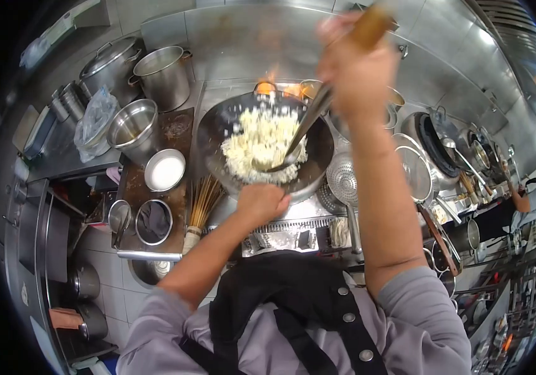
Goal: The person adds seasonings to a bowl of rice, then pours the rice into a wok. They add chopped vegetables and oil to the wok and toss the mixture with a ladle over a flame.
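A dark wok (319,149) sits over a burner, with pale, whitish-yellow rice (252,134) in it and some grains flying up at the far side. My left hand (260,206) is closed on the wok's near edge; any handle there is hidden under the fingers. Raised high at the upper right, my right hand (362,78) grips a ladle (313,114) with a wooden handle end. The ladle slants down to the left and its bowl lies in the rice. Motion blurs the right hand.
Flames (268,86) show behind the wok. Left of it stand a white-filled bowl (165,169), a steel pot (163,78) and a bamboo brush (200,209). Strainers, including a perforated skimmer (342,178), lie to the right. Another person (530,200) stands far right.
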A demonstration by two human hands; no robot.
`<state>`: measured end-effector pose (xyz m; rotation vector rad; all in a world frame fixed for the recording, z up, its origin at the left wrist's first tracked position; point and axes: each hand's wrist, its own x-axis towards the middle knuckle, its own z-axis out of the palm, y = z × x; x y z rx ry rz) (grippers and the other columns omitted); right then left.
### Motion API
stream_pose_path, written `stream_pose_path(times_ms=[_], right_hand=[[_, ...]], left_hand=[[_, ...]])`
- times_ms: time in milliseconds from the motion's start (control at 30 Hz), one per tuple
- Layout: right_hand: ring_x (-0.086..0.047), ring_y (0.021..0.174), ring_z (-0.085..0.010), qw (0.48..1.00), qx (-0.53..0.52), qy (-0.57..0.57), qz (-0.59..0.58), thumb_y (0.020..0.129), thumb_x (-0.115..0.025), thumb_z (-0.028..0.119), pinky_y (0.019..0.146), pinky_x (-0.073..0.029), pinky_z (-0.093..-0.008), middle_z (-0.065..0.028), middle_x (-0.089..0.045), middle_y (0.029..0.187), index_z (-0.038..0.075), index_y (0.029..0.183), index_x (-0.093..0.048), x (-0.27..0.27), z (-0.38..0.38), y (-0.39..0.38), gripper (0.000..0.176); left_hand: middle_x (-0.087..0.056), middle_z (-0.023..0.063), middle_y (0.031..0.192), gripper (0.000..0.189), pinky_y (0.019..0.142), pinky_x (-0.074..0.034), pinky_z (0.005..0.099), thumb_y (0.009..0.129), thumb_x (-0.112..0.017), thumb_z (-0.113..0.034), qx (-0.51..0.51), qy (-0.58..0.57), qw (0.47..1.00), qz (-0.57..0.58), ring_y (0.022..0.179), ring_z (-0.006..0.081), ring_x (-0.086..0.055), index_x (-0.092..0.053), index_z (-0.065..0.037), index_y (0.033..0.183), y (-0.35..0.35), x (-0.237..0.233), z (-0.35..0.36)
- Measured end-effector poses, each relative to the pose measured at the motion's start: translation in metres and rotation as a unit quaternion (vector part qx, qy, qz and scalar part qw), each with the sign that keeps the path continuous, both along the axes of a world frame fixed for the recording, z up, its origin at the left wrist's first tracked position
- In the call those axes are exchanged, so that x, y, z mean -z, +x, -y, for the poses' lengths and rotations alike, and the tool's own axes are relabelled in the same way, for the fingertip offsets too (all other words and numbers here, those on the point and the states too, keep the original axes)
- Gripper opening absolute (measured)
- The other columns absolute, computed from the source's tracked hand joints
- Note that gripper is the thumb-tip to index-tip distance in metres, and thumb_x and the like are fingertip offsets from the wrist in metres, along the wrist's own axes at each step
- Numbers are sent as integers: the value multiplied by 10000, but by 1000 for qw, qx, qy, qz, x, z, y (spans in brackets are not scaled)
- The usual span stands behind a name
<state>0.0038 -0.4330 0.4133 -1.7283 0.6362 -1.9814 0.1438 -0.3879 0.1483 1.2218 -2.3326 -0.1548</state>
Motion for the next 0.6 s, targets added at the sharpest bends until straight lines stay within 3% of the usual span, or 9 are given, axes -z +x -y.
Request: stream_pose_path(times_ms=[67, 167, 267, 300, 333, 400, 467, 500, 600], right_hand=[[-514, 452, -102, 997, 78, 20, 16, 880, -750, 88, 445, -406, -263, -22, -540, 598, 6, 885, -595, 75, 43, 12, 175], [-514, 450, -100, 986, 152, 71, -3, 886, -739, 78, 441, -406, -258, -23, -539, 599, 11, 869, -585, 43, 58, -8, 168], [-513, 452, -98, 993, 49, 87, 69, 892, -732, 85, 440, -404, -259, -20, -544, 607, 17, 875, -586, -29, 29, -18, 161], [-517, 454, -99, 997, -5, 48, 63, 890, -734, 81, 441, -407, -262, -20, -549, 613, 19, 879, -587, -40, 13, -20, 159], [-521, 457, -99, 997, -58, 12, 57, 887, -736, 78, 442, -411, -264, -20, -554, 619, 21, 884, -588, -38, -1, -18, 158], [-517, 454, -101, 1000, -6, 23, 6, 884, -740, 84, 443, -422, -272, -18, -551, 619, 18, 886, -590, -3, 3, -7, 163], [-506, 444, -110, 996, 93, 9, 14, 881, -737, 87, 443, -428, -280, -21, -536, 607, 14, 878, -585, 72, 41, 8, 168], [-506, 444, -110, 995, 95, 7, 13, 881, -737, 87, 443, -428, -280, -21, -536, 607, 14, 878, -585, 65, 46, 5, 168], [-506, 447, -112, 990, 121, 63, 25, 889, -727, 92, 442, -430, -279, -26, -530, 600, 5, 884, -582, 31, 50, -16, 170]], left_hand=[[-647, 139, 661, 452, 595, -503, 503, 918, -606, -437, -50, -49, 997, -13, 649, 379, -646, -648, -86, 637, -8, 32, 13], [-640, 128, 642, 440, 576, -507, 494, 914, -620, -428, 22, 8, 1000, -6, 629, 366, -647, -643, -98, 624, 6, 59, -41], [-638, 119, 642, 454, 562, -522, 462, 918, -607, -451, 89, 27, 995, 25, 619, 334, -659, -634, -111, 618, 21, 29, -72], [-641, 120, 654, 451, 568, -520, 466, 917, -606, -453, 61, 7, 997, 46, 623, 338, -658, -639, -107, 629, 19, 19, -59], [-645, 122, 666, 447, 573, -519, 471, 915, -604, -455, 34, -8, 997, 68, 628, 342, -657, -645, -104, 641, 13, 6, -39], [-636, 134, 664, 445, 585, -508, 487, 906, -608, -438, 3, 1, 1000, 26, 644, 357, -649, -640, -77, 649, -2, -3, -2], [-638, 136, 658, 445, 605, -507, 505, 916, -607, -432, -28, -78, 996, -36, 640, 365, -648, -642, -81, 644, -12, 35, 13], [-638, 136, 658, 445, 605, -507, 505, 916, -607, -432, -26, -81, 996, -37, 640, 365, -648, -642, -81, 644, -10, 41, 3], [-649, 132, 658, 446, 590, -516, 502, 921, -622, -428, 46, 75, 996, 25, 619, 364, -649, -635, -96, 623, 10, 54, -65]])
